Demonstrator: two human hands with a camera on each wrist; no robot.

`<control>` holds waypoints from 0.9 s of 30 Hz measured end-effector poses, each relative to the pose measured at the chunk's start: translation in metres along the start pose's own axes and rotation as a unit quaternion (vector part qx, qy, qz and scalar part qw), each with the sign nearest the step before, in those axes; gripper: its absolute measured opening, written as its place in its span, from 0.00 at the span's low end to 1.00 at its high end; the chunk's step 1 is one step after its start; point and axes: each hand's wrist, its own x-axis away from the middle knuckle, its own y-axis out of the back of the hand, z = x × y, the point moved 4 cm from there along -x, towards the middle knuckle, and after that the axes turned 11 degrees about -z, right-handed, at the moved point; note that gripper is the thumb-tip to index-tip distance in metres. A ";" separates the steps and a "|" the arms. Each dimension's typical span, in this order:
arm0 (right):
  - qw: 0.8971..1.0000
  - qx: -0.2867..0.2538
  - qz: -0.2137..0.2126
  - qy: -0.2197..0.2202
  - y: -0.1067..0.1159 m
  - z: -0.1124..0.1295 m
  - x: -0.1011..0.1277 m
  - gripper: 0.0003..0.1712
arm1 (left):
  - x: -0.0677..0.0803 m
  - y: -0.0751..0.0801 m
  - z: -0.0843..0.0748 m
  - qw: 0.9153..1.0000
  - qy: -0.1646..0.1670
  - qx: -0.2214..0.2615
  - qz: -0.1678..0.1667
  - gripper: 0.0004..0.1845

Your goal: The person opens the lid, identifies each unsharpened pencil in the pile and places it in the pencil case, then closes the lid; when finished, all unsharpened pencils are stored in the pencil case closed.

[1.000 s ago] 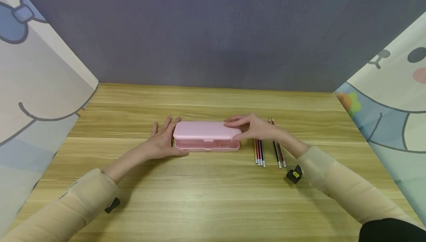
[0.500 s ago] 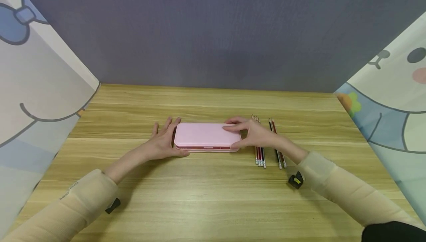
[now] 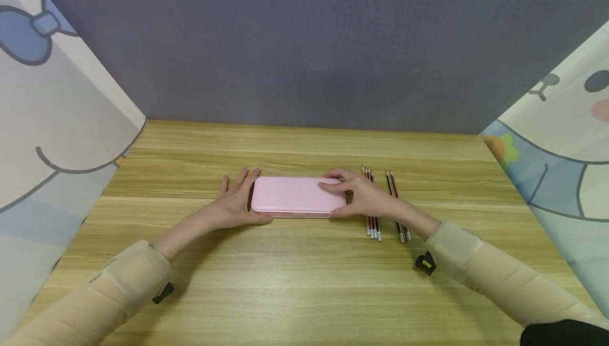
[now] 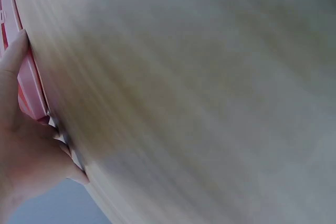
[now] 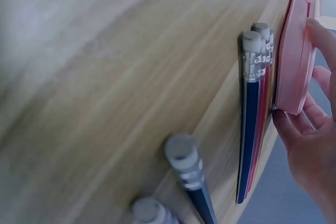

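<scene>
the right hand (image 3: pixel 363 196) curls round the right end of the pink pencil case (image 3: pixel 292 196), with its fingers (image 3: pixel 333 185) laid across the lid and its thumb on the near edge; in the right wrist view the fingertips (image 5: pixel 317 32) press on the lid while the thumb meets the case's (image 5: pixel 295 51) corner. the left hand (image 3: pixel 235 202) lies against the case's left end, fingers nearly straight along the far side and the thumb stretched along the near edge; the left wrist view shows the thumb (image 4: pixel 13 56) flat against the pink edge (image 4: pixel 29 85), so this hand braces the case with flat, relaxed fingers and grips nothing.

the pencil case lies flat and closed at the middle of the wooden table (image 3: pixel 304 293), long side facing the person. just to the right of it, partly under the right hand, lies a tight bunch of pencils (image 3: pixel 372 214), their eraser ends toward the person; in the right wrist view these (image 5: pixel 254 108) lie just beside the case. a second pair of pencils (image 3: pixel 398 208) lies a little further right, parallel to the bunch. both forearms wear beige sleeves (image 3: pixel 495 277). a grey wall (image 3: pixel 304 45) closes the back, with cartoon-printed panels (image 3: pixel 52 113) on either side.
</scene>
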 end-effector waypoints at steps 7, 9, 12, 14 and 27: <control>1.000 0.010 -0.005 0.009 0.000 0.003 0.003 0.43 | 0.003 0.002 -0.008 0.999 -0.030 -0.043 -0.010 0.62; 1.000 0.013 -0.007 0.013 0.000 0.004 0.003 0.42 | 0.005 0.002 -0.012 0.996 -0.050 -0.074 -0.009 0.60; 1.000 0.017 -0.009 0.016 0.001 0.005 0.002 0.42 | 0.009 0.004 -0.018 0.987 -0.082 -0.136 -0.011 0.57; 1.000 0.021 -0.009 0.016 0.001 0.006 0.003 0.42 | 0.010 0.006 -0.021 0.979 -0.109 -0.171 -0.019 0.55; 0.995 0.087 -0.013 0.055 -0.001 0.006 0.004 0.43 | 0.011 0.010 -0.035 0.916 -0.266 -0.298 -0.043 0.44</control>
